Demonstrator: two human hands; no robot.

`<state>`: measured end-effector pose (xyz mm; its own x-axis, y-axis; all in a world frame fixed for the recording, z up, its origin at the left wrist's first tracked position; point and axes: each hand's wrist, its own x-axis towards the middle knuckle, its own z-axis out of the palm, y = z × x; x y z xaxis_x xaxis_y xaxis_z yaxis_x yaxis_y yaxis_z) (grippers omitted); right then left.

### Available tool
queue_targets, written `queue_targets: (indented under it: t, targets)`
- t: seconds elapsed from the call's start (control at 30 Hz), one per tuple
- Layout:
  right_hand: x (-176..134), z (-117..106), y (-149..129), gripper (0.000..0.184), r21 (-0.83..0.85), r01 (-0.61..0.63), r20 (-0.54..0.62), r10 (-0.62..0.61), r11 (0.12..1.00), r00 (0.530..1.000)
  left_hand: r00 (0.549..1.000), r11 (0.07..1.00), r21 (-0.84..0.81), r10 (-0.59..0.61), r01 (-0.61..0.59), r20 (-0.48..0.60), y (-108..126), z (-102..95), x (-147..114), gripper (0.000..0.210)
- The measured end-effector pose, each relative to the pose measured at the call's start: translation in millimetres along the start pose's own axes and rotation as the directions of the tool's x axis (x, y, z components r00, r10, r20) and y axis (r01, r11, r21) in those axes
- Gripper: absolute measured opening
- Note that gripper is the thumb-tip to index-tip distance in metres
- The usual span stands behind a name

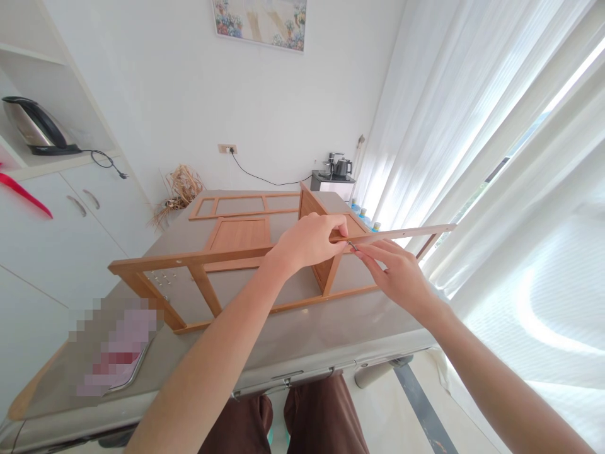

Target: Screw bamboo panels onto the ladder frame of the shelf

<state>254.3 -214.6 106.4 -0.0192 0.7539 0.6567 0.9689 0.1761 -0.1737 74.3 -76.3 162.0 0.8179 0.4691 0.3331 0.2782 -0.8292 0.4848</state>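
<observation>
A wooden frame (227, 254) stands on its long edge across the table, with a wooden panel (326, 274) set crosswise to it. My left hand (307, 239) is closed around the frame's top rail near the middle. Just right of it, my right hand (401, 272) pinches a small metal piece (352, 246) like a screw or bolt against that rail. Its exact kind is too small to make out. Behind the frame, a flat wooden panel (240, 233) and a second slim frame (241, 205) lie on the table.
Several small metal fittings (163, 277) lie on the grey-brown table (302, 328) inside the frame's left end. A blurred-out flat object (120, 353) rests at the left front. Dried stalks (182, 186) stand behind, and white curtains (510, 189) hang close on the right.
</observation>
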Motion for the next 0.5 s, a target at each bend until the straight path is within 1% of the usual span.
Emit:
queue_targets:
  t: [0.17, 0.33, 0.5]
  targets:
    - [2.7, -3.8, -1.1, 0.025, -0.054, 0.069, 0.008, -0.069, 0.996, 0.998, 1.0, 1.0, -0.002, -0.001, 0.001, 0.008, 0.8, -0.3, 0.3, 0.015]
    - [2.5, -4.7, -1.0, 0.023, -0.11, 0.082, -0.009, -0.084, 0.991, 0.996, 1.0, 1.0, -0.005, 0.021, -0.021, -0.004, -0.7, 0.1, 0.8, 0.015]
    - [2.6, -5.7, -0.8, 0.022, -0.172, 0.12, -0.02, -0.125, 0.978, 0.992, 1.0, 1.0, 0.009, 0.01, -0.01, -0.002, -0.8, 0.1, 0.2, 0.015]
